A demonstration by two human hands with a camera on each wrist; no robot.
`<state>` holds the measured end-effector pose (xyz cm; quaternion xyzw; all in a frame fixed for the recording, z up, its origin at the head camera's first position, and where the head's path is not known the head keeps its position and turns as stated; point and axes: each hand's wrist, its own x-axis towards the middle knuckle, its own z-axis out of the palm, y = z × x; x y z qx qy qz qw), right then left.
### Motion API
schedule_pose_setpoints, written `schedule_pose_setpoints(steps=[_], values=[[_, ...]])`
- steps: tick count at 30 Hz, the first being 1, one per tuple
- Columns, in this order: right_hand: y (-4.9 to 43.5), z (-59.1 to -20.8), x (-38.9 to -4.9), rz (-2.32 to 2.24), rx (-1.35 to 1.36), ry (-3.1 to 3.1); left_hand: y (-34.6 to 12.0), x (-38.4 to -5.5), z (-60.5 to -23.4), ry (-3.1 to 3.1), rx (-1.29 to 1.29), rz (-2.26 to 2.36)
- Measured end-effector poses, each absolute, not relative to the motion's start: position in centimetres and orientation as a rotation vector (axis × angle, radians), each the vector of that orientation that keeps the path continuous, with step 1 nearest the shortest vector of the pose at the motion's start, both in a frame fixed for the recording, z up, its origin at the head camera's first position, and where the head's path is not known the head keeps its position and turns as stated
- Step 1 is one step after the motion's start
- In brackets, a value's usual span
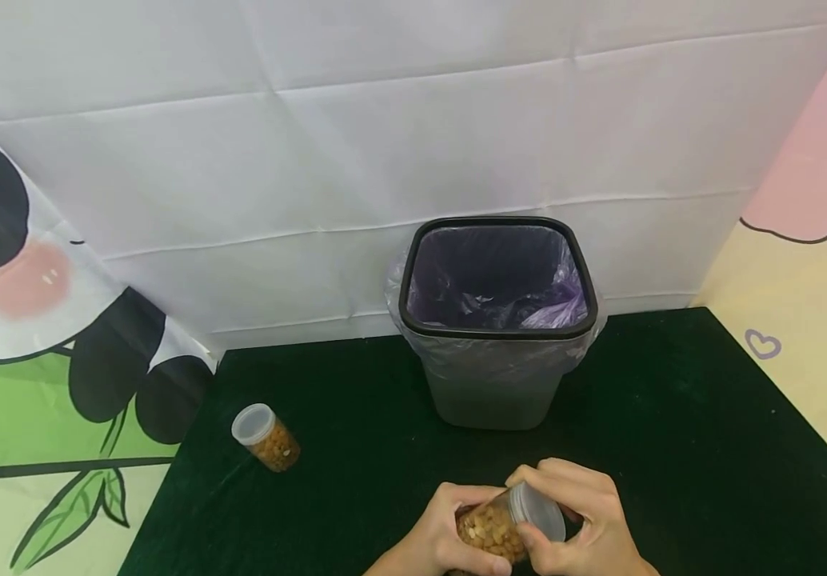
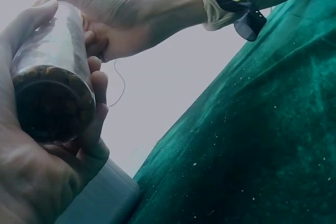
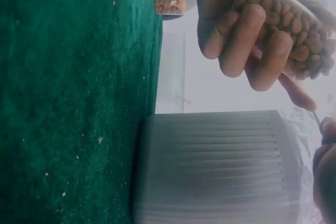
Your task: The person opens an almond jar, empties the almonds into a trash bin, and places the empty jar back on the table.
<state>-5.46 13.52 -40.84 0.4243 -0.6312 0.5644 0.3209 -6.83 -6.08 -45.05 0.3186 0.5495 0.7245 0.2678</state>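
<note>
Working round frosted-plastic lid (image 1: 543,512) (twisting, likely): right hand (image 1: 588,516) clamped there, left hand (image 1: 445,534) round clear nut-filled jar (image 1: 491,529); next needs steady hold.

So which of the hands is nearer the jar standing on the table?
Left. The left hand is to the right of that jar; the right hand is farther right.

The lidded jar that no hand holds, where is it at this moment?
In the head view, the lidded jar stands on the green cloth near its left edge, left of the bag-lined trash bin and the left hand.
</note>
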Motion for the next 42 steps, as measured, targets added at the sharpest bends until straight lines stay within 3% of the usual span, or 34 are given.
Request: schedule_pose_setpoints(steps=[10, 20, 25, 34, 42], values=[[12.8, -41.1, -4.5, 1.497, 1.114, -1.618, -6.3, -6.1, -45.2, 1.394, 0.832, 1.947], [12.1, -39.4, -5.8, 1.431, 1.191, -1.535, -6.2, -6.0, -45.5, 1.062, 0.670, 1.916], [12.8, -39.8, -7.3, 1.417, 1.259, -1.601, -5.7, -6.6, -45.4, 0.865, 0.726, 1.892], [16.0, -39.2, -8.3, 1.239, 1.130, -2.268, -6.9, -10.0, -43.4, 1.596, 0.832, 1.875], [17.3, -38.8, -8.5, 1.258, 0.905, -2.669, -7.3, -10.7, -42.0, 2.542, 0.991, 1.528]])
